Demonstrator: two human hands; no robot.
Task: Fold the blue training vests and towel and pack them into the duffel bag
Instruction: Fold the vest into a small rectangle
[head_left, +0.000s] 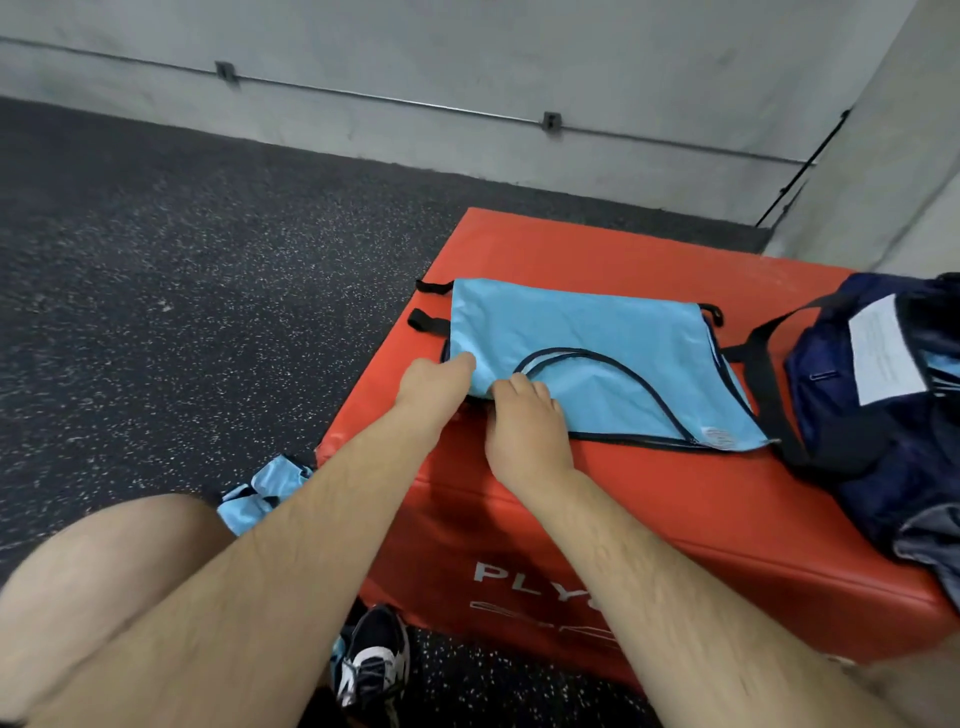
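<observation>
A light blue training vest (587, 343) with dark trim lies flat on top of the red plyo box (597, 493). My left hand (434, 382) grips the vest's near left corner, thumb on top of the cloth. My right hand (524, 421) pinches the near edge right beside it, fingers curled over the fabric. The navy duffel bag (872, 410) sits open at the box's right end, a strap reaching to the vest and a white paper lying on it. More light blue cloth (265, 493) lies crumpled on the floor by the box's left corner.
The box stands on dark speckled rubber flooring (182, 270). A grey concrete wall (467, 62) with a thin conduit runs behind, and a pillar (883, 156) rises at the right. My bare knee (104, 582) and a dark shoe (371, 654) are close to the box's front.
</observation>
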